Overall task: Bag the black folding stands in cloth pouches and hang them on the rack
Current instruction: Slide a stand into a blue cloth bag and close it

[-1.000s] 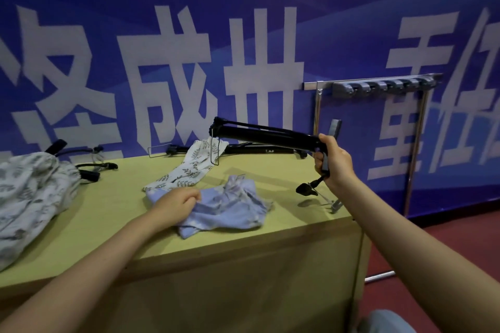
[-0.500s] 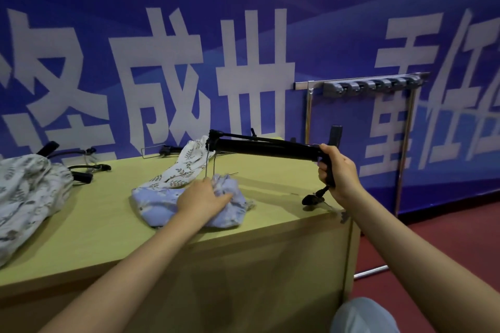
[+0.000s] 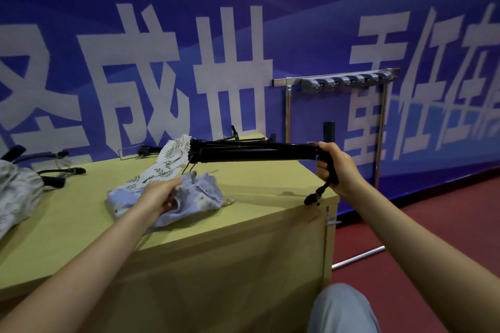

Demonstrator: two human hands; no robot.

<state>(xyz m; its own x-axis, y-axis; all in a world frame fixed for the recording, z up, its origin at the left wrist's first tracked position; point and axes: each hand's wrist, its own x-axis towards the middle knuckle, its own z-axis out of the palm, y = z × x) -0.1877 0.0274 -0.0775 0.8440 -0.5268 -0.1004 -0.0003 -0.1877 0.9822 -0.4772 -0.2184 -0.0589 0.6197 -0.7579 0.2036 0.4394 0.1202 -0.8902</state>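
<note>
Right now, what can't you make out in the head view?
- White pouch: cut off by left edge.
- Blue pouch mouth: left hand covers it.
- Folding stand grip: hidden inside right hand.
- Rack hooks: too small to tell their shape.

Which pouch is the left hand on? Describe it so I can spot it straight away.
Start at the yellow-green table before the blue banner wall. Near its middle lies a crumpled pale blue pouch, gripped by the left hand. The leaf-print white pouch behind it is flatter and untouched; only the blue one is held.
</note>
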